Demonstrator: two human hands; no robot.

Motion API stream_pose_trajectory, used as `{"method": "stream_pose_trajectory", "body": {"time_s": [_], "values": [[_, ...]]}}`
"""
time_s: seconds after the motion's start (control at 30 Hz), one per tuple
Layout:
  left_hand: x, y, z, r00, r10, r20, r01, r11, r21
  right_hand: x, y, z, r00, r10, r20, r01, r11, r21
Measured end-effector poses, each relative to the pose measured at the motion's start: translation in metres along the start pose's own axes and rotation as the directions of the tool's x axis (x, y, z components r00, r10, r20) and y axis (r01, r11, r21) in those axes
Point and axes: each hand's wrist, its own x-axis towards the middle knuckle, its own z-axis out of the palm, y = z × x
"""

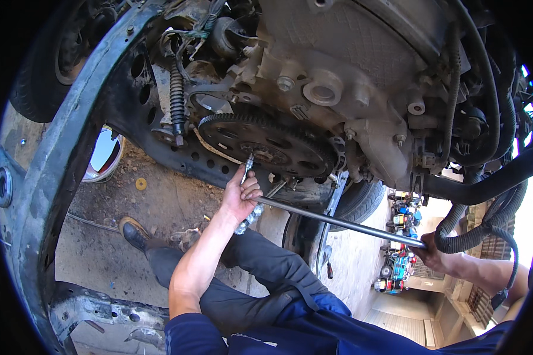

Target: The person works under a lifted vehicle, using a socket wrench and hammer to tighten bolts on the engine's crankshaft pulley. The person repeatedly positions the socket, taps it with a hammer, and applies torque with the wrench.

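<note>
Near the engine [331,56], the left grip [241,198] clasps a socket tool [248,165], the right grip [432,252] a long bar [337,221].

Daylight, strongest from the far right, where the background burns out to white. The pale ground [352,260] on that side is bright. The engine [343,41] is in shade, its recesses nearly black; the toothed wheel [269,148] is dim but legible. A highlight runs along the metal bar [343,223]. Fisheye distortion bows the frame rail [65,124] at left. Black vignetting with blue fringing at the rim. Far-right detail is soft.
</note>
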Motion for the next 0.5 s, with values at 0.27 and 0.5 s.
{"method": "stream_pose_trajectory", "body": {"time_s": [0.27, 0.5], "values": [[0.002, 0.000, 0.007, 0.991, 0.063, -0.121, -0.043, 0.986, 0.162, 0.008, -0.048, -0.031, 0.962, 0.228, 0.152, -0.211, 0.970, -0.119], [0.000, -0.004, 0.013, 0.977, 0.131, -0.166, -0.090, 0.968, 0.232, 0.003, -0.034, -0.004, 0.927, 0.358, 0.112, -0.364, 0.930, 0.046]]}}
